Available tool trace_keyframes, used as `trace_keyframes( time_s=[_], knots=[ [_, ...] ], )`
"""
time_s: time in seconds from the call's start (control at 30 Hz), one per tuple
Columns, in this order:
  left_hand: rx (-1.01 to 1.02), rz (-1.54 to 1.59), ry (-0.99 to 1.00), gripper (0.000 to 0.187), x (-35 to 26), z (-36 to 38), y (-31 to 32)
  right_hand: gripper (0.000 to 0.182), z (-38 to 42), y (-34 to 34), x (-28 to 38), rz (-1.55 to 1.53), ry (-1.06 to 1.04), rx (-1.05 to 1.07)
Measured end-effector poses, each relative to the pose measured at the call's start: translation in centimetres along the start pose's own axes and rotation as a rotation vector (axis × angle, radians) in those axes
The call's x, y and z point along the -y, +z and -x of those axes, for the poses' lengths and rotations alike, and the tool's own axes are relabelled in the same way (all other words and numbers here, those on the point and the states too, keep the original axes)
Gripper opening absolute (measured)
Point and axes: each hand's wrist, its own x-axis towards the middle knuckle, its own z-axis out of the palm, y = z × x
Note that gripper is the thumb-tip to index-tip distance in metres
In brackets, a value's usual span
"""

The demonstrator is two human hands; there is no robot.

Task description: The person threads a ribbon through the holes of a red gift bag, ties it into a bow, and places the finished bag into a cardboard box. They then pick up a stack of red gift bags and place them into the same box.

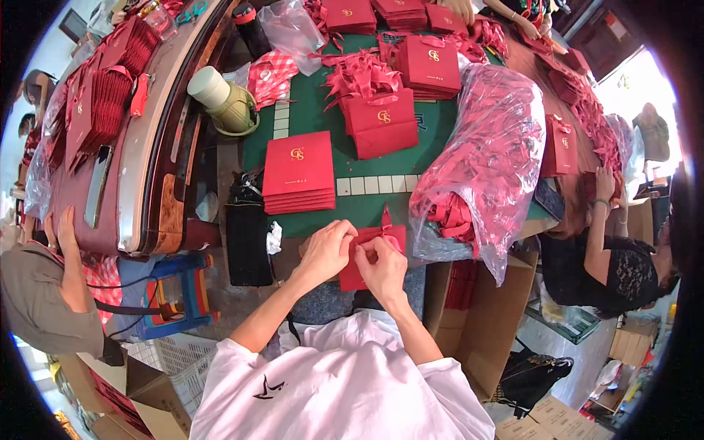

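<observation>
A small red bag lies at the table's near edge, in front of my body, with a red ribbon at its top. My left hand is at the bag's left side, fingers bent and pressed together; what they hold is too small to make out. My right hand lies over the bag's right part, thumb and fingers pinched near the ribbon. Just beyond my hands is a neat stack of red bags. Further back stands a red bag with ribbons bunched behind it.
Right of my hands, a clear plastic sack of red ribbons overhangs the green table. A green flask and black pouch are at left. An open carton stands at lower right. Other people work on both sides.
</observation>
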Motion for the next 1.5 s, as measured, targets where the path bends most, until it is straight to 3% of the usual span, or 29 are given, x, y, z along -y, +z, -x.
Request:
trace_keyframes(
  time_s=[0.23,0.4,0.53,0.6,0.73,0.8,0.93,1.07,1.13,1.33,1.43,1.5],
  knots=[
    [-0.043,-0.008,-0.033,0.008,-0.1,0.5,0.5,0.011,0.2,0.6,-0.3,0.029,0.010,0.007],
    [-0.064,-0.022,-0.032,0.009,0.2,0.3,-0.1,0.015,0.2,1.0,-0.6,0.104,-0.194,0.028],
    [-0.045,-0.006,-0.080,0.009,-0.1,0.4,-0.2,0.014,0.2,0.9,-0.7,0.063,-0.193,0.018],
    [-0.046,-0.022,-0.087,0.009,-0.2,0.5,-0.1,0.013,0.2,1.0,-0.6,-0.072,0.039,0.052],
    [-0.035,0.046,-0.026,0.008,0.0,0.6,0.0,0.012,-0.2,0.8,-0.4,-0.096,0.119,0.087],
    [-0.035,0.050,-0.016,0.008,0.2,0.7,0.0,0.012,-0.3,0.6,-0.4,0.030,-0.025,0.080],
    [-0.052,0.044,0.017,0.009,0.1,0.6,-0.1,0.012,-0.2,0.7,-0.3,0.144,-0.125,0.027],
    [0.010,0.101,-0.088,0.019,-0.2,0.7,-1.0,0.013,-0.6,-0.1,-0.6,0.044,-0.129,0.110],
    [0.013,0.129,-0.138,0.025,0.5,1.0,-0.8,0.020,-0.9,-1.2,-0.2,-0.203,-0.075,0.231],
    [-0.094,0.055,0.009,0.020,-0.4,1.8,0.0,0.011,-3.6,-3.3,0.5,-0.050,-0.124,0.169],
    [-0.145,0.004,0.174,0.013,-0.6,2.2,0.2,0.019,-4.9,-3.5,-0.6,0.117,-0.106,0.491],
    [-0.170,-0.059,0.291,0.011,-0.6,2.3,0.2,0.020,-6.1,-3.2,-1.7,0.075,-0.130,0.588]
  ],
)
